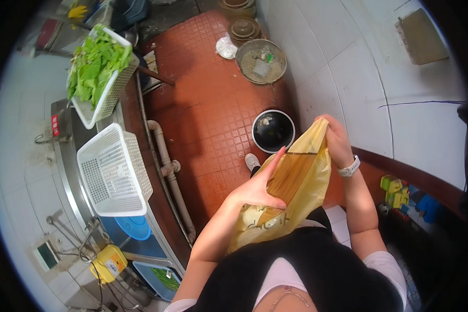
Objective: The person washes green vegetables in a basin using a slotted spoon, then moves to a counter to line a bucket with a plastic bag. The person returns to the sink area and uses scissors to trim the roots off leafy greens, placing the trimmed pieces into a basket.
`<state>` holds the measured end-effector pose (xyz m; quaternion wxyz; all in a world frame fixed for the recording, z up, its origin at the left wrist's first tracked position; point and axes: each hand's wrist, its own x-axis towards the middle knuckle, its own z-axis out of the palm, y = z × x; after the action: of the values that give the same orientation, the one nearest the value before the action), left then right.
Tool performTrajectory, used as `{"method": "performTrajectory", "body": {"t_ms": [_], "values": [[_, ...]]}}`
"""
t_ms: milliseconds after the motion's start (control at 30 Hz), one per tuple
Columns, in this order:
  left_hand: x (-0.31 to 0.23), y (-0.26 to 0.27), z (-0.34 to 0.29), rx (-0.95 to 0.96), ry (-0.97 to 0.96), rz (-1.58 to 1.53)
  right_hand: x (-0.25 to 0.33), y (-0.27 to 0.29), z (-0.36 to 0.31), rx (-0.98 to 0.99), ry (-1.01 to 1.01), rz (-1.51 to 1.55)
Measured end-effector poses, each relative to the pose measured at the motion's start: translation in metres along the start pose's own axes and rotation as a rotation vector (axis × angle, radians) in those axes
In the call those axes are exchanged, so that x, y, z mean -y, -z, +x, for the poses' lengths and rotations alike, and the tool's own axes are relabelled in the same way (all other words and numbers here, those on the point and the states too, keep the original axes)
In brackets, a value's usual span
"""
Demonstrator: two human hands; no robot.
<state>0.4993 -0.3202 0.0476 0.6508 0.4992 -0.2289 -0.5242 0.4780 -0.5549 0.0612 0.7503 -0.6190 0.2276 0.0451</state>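
A translucent yellow plastic bag [301, 182] hangs in front of my body, its mouth spread wide. My right hand [338, 143], with a white watch on the wrist, grips the bag's upper corner. Against the bag's near side lies my left hand [257, 187], its thumb and fingers stretched apart. Dark marks show on the lower part of the bag, and I cannot make out what, if anything, is inside. A black round bin [273, 131] with a pale rim stands on the floor just beyond the bag.
On the left counter sit a white basket of leafy greens [101, 73] and another white plastic basket [112, 174]. A blue basin [133, 227] is beside them. Farther off, a round tub [261, 61] and brown lidded pots [243, 29] line the right wall. Pipes [164, 156] run along the counter.
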Motion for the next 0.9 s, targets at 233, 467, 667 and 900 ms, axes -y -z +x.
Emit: {"method": "performTrajectory", "body": {"t_ms": [233,467,667,900], "values": [[0.106,0.016,0.022,-0.339,0.17,-0.913,-0.112,0.025,0.029,-0.346,0.043,0.056],[0.233,0.005,0.021,-0.299,0.439,-1.058,-0.324,0.078,0.142,-0.62,-0.234,-0.051],[0.283,0.04,0.009,-0.546,0.345,-1.156,-0.492,0.119,0.233,-0.555,-0.708,0.135],[0.408,0.121,0.057,-0.84,0.434,-1.368,-0.462,0.097,0.199,-0.4,-0.914,0.036]]}}
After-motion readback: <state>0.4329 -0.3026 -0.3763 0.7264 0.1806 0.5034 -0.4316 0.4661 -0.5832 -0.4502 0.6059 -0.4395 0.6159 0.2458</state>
